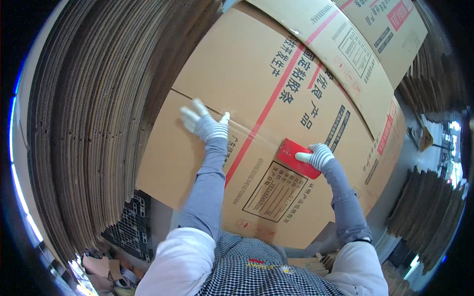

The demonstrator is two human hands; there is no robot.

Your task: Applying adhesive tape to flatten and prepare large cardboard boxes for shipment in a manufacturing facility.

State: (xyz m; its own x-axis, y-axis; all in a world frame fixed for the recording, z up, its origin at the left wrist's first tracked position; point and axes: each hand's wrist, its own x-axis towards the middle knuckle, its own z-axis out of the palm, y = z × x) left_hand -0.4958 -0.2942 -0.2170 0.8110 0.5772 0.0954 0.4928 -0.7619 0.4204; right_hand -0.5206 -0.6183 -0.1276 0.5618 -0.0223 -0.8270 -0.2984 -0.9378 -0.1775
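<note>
A large printed cardboard box (217, 54) lies before me, with a seam across its face. My left hand (208, 124), in a white and grey striped glove, is spread out over the seam near the box's left side; whether it presses on the board I cannot tell. My right hand (318, 157), gloved alike, is wrapped round a red tape dispenser (290, 157) held against the box right of the middle. A shiny strip of clear tape (254, 135) runs along the seam between my left hand and the dispenser. The fingers under the dispenser are hidden.
Tall stacks of flattened cardboard (98, 98) rise close on the left. More printed cardboard (340, 39) lies at the far side. Further stacks (424, 207) stand on the right. A black plastic pallet (131, 227) shows at the lower left, beside cardboard scraps (98, 266).
</note>
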